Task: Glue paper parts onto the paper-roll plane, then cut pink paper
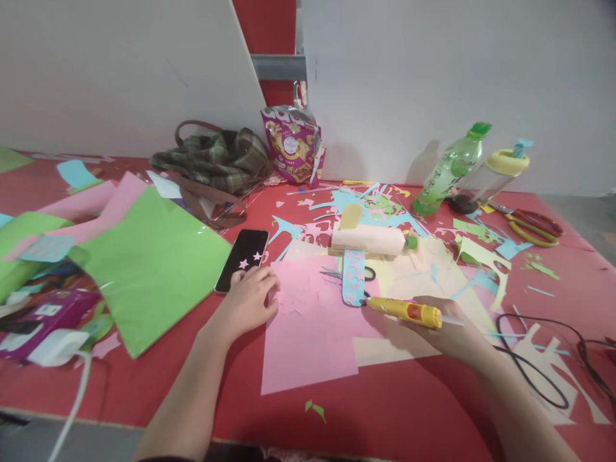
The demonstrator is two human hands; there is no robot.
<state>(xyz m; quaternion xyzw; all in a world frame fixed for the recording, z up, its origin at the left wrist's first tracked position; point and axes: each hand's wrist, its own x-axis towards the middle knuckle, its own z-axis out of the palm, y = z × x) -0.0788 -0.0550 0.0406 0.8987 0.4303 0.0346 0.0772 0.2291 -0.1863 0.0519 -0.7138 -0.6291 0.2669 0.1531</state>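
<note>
My right hand is closed around a yellow glue tube, its tip touching a blue paper strip covered with pink stars. The strip lies across small scissors and the top of a pink paper sheet. My left hand rests with curled fingers on the left edge of that pink sheet, just below a black phone that carries two pink paper stars. A paper-wrapped bottle lies on its side behind the strip.
Green and pink sheets are stacked at left by a magenta box and white charger. A plaid bag, snack pouch, green bottle, yellow-lidded cup and large scissors line the back. Black cable loops at right.
</note>
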